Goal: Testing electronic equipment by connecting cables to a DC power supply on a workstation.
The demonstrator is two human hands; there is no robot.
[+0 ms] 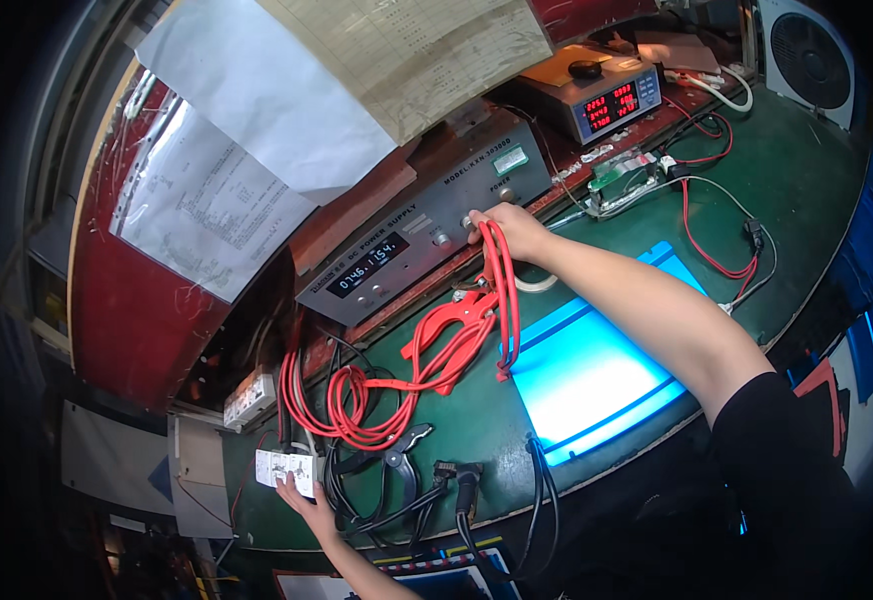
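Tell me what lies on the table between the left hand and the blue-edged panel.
The head view shows black cables, a black clamp and black plugs between the left hand and the blue-edged panel.

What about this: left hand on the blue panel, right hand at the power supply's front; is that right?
No: the head view shows the left hand on a white rectangular object, not the blue panel. The right hand is at the power supply's front.
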